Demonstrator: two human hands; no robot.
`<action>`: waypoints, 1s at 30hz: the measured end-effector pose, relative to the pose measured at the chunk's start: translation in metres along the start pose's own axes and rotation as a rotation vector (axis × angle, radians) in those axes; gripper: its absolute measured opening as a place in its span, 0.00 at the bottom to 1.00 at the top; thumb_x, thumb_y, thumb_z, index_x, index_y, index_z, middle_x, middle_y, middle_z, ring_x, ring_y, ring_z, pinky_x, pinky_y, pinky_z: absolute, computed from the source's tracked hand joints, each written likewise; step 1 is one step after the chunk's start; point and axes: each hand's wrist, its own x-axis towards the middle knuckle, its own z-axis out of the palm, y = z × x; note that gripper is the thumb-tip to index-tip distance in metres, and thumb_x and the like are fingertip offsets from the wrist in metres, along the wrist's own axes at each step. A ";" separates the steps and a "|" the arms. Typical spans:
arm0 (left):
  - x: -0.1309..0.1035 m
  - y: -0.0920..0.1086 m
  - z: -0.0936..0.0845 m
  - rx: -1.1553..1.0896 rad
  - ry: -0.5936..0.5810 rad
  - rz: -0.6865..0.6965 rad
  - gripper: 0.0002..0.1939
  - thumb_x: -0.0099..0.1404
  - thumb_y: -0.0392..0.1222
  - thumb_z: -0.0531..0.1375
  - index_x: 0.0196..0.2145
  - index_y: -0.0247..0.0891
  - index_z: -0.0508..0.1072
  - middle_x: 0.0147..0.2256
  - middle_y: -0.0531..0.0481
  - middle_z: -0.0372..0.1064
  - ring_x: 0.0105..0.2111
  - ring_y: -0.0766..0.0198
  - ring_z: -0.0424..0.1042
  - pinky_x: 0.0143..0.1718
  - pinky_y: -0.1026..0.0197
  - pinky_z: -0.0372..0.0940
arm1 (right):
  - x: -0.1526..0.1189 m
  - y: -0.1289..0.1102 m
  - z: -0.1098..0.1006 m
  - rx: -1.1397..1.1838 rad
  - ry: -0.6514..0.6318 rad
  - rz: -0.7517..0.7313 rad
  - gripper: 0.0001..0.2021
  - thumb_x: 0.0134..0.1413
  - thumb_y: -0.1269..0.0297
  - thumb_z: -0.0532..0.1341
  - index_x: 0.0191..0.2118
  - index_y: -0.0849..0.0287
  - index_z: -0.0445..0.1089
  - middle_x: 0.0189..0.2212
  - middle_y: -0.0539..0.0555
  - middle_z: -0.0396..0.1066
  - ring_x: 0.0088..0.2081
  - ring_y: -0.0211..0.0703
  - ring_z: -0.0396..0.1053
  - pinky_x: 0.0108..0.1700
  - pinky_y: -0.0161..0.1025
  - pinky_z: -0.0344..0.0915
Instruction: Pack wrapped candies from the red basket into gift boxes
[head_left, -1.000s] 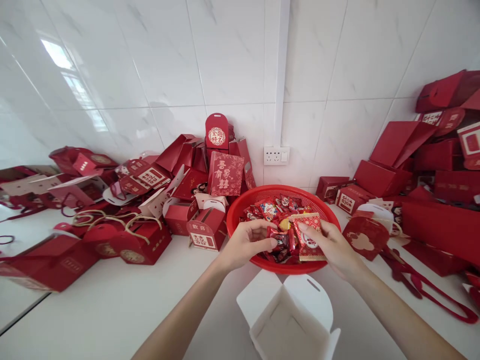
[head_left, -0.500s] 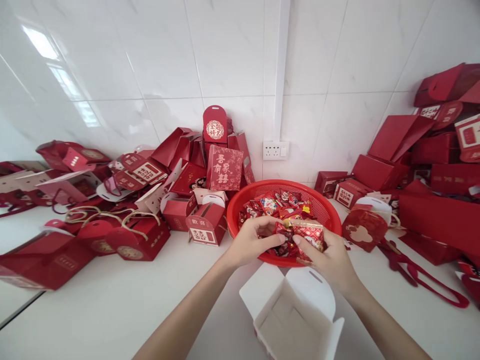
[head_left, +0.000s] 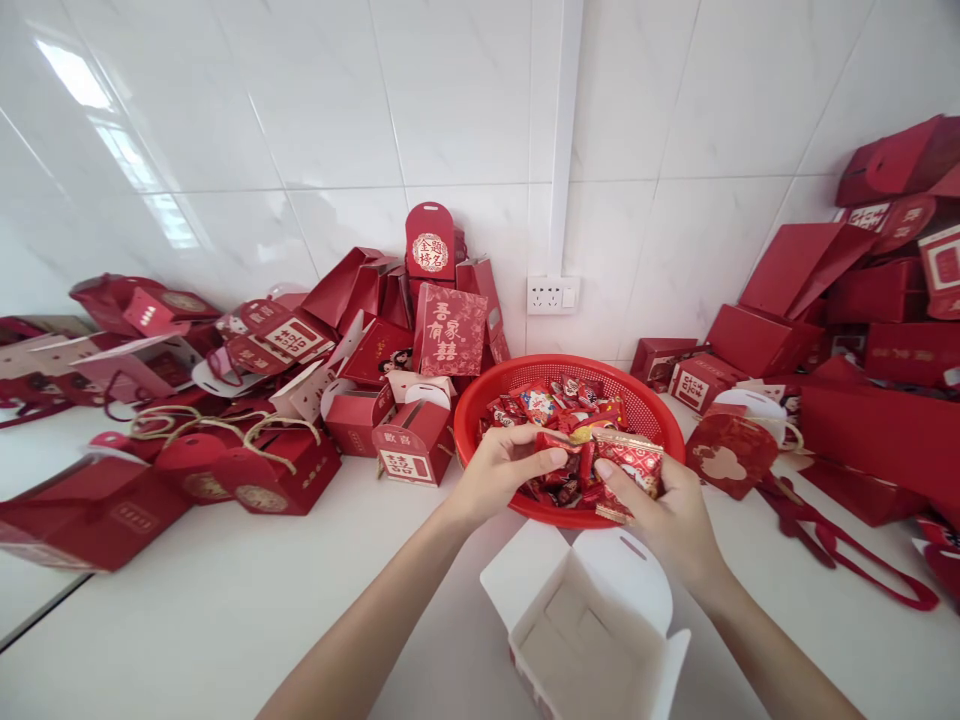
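Over the near side of a red plastic basket [head_left: 670,435], my right hand [head_left: 667,510] grips a red and gold wrapped candy packet [head_left: 628,465] between thumb and fingers. To its left, my left hand [head_left: 499,475] pinches a small red wrapped candy [head_left: 559,442]. A mix of wrapped candies [head_left: 540,403], mostly red, lies in the basket beneath both hands. Just in front of the basket stands an open cardboard box [head_left: 592,650], its white flaps spread out and its inside bare.
Red gift boxes with rope handles [head_left: 281,470] crowd the table's left side. More red boxes [head_left: 757,340] are heaped at the right, with a red ribbon [head_left: 862,570] before them. Behind the basket, a wall socket [head_left: 553,295] sits on the white tiled wall.
My hands have moved slightly apart, the right one shifting right with its packet and the left one a little left with its candy. The open box has stayed in place.
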 end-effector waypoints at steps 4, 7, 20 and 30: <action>-0.002 0.001 0.001 0.006 -0.007 0.012 0.14 0.58 0.48 0.71 0.38 0.36 0.83 0.35 0.48 0.78 0.37 0.61 0.74 0.43 0.61 0.68 | 0.000 -0.002 -0.001 0.013 -0.027 -0.016 0.19 0.54 0.48 0.69 0.45 0.56 0.78 0.41 0.57 0.81 0.43 0.54 0.78 0.43 0.46 0.76; -0.002 0.001 0.002 0.004 -0.005 0.030 0.12 0.58 0.46 0.71 0.38 0.37 0.84 0.37 0.48 0.79 0.38 0.61 0.74 0.45 0.61 0.68 | 0.000 -0.004 0.000 0.044 -0.044 -0.040 0.18 0.54 0.49 0.69 0.45 0.56 0.78 0.43 0.58 0.80 0.44 0.54 0.77 0.47 0.48 0.76; -0.002 0.001 0.005 -0.070 0.008 -0.021 0.17 0.55 0.51 0.73 0.34 0.34 0.82 0.32 0.48 0.78 0.33 0.62 0.75 0.40 0.61 0.68 | -0.004 -0.013 0.002 0.007 -0.005 -0.061 0.16 0.53 0.50 0.69 0.40 0.56 0.80 0.40 0.56 0.80 0.42 0.52 0.77 0.42 0.45 0.77; -0.008 0.002 0.017 -0.100 0.063 0.011 0.17 0.55 0.51 0.73 0.28 0.33 0.80 0.26 0.51 0.73 0.30 0.65 0.71 0.37 0.63 0.66 | -0.015 -0.019 0.000 0.139 -0.038 0.027 0.19 0.49 0.49 0.72 0.43 0.55 0.80 0.46 0.58 0.77 0.41 0.52 0.77 0.32 0.41 0.80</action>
